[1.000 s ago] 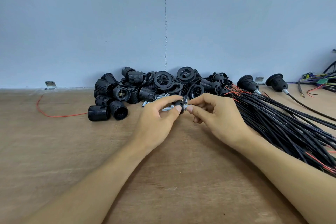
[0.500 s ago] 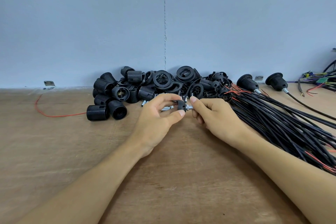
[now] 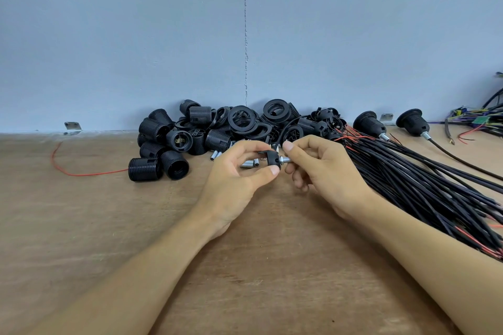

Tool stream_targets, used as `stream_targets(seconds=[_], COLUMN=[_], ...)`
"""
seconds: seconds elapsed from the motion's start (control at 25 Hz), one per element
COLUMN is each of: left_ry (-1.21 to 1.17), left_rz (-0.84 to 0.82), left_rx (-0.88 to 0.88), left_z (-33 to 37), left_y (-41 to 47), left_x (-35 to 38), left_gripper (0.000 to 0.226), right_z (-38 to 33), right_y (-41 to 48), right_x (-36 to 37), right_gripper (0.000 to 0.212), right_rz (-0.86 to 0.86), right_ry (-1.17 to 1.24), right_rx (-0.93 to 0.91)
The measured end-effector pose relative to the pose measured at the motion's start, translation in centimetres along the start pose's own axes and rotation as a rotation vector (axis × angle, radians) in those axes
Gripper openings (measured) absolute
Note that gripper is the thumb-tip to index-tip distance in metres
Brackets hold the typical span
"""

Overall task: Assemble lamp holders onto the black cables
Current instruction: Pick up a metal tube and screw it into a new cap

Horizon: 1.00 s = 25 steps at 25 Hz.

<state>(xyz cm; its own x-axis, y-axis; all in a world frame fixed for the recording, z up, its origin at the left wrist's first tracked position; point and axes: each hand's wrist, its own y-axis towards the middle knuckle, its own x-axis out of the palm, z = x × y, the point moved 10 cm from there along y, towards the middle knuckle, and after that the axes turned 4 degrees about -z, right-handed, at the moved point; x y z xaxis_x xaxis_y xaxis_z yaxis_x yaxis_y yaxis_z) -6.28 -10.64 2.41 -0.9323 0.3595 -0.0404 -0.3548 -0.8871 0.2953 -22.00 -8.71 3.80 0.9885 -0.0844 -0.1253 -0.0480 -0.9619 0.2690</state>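
Lamp holder base (image 3: 273,158) pinched between left hand (image 3: 236,178) and right hand (image 3: 328,171).

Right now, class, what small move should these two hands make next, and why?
Probably the right hand should twist the metal tube deeper into the black cap. The left hand pinches the cap steady, the right pinches the tube, and the tube juts out from the cap's side.
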Motion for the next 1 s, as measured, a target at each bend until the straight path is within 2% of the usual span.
stream_targets(seconds=[0.12,0.2,0.28,0.4,0.68,0.72,0.8,0.84,0.88,0.96,1.0], left_ry=[-0.055,-0.104,-0.139,-0.161,-0.124,-0.133,-0.149,-0.152,-0.147,-0.126,-0.124], left_rz=[0.025,0.032,0.019,0.006,-0.037,-0.029,-0.015,-0.016,-0.022,-0.037,-0.039], left_rx=[-0.029,-0.048,-0.05,-0.044,-0.018,-0.018,-0.021,-0.023,-0.027,-0.038,-0.042], left_z=[-0.4,-0.7,-0.8,-0.9,-0.4,-0.5,-0.7,-0.7,-0.7,-0.8,-0.8], left_y=[0.1,0.1,0.2,0.2,0.1,0.1,0.2,0.2,0.2,0.2,0.2], left_x=[-0.3,-0.5,-0.3,-0.2,0.3,0.2,0.0,0.0,0.1,0.3,0.4], left_gripper=[0.032,0.033,0.032,0.031,0.035,0.034,0.034,0.034,0.034,0.035,0.034], right_z=[0.2,0.1,-0.2,-0.3,0.0,0.0,-0.3,-0.5,-0.4,0.0,0.3], right_y=[0.1,0.1,0.1,0.0,-0.1,-0.1,-0.1,-0.1,-0.1,0.1,0.2], right_x=[0.2,0.3,0.2,0.0,-1.0,-0.9,-0.4,-0.2,-0.2,-0.8,-0.9], right_gripper=[0.025,0.015,0.007,0.007,0.06,0.059,0.037,0.026,0.025,0.044,0.05], right_rz=[-0.026,-0.041,-0.037,-0.021,0.049,0.04,-0.01,-0.036,-0.041,0.0,0.005], right_ry=[0.09,0.098,0.06,-0.046,-0.386,-0.342,-0.203,-0.192,-0.241,-0.391,-0.39], right_rx=[0.019,0.008,-0.023,-0.043,0.028,0.027,-0.003,-0.014,-0.009,0.039,0.071])
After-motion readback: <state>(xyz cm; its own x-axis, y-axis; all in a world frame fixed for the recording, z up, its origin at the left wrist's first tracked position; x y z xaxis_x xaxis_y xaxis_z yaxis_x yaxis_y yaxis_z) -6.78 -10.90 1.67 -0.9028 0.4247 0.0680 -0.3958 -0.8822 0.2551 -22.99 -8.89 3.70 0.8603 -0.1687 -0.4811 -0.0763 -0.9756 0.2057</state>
